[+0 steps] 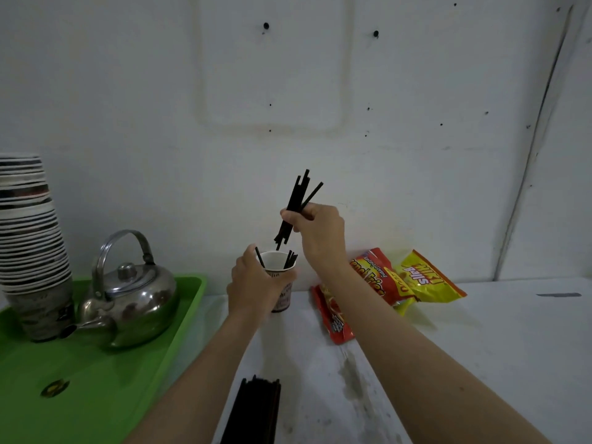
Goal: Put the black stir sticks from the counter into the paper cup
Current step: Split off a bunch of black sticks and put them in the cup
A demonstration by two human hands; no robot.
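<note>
**Sticks held over the cup, tray and snack bags on either side**

The left hand (253,283) wraps the paper cup (282,290) from its left side, the grip closed around the cup wall, and the cup stands on the white worktop (480,347) close to the far wall (288,91). A few black stir sticks (290,259) already lean inside it, their tops above the rim. The right hand (317,232) is above the cup, its grip pinching a bundle of stir sticks (296,203) that tilts, with the lower ends just over the cup mouth and the upper ends fanned out toward the wall.

To the left lies a green tray (96,395) carrying a metal kettle (131,293) and, further left, a tall stack of paper cups (30,245) turned upside down. A small round sticker (54,388) sits on the tray floor. To the right of the cup, behind the right forearm, lie a red snack bag (333,318), another red one (374,277) and a yellow one (426,280); the forearm covers part of them.

Near the bottom edge, between the forearms, more black sticks (256,411) lie on the worktop, cut off by the frame. The print on the held cup is mostly hidden by the fingers and cannot be read.
</note>
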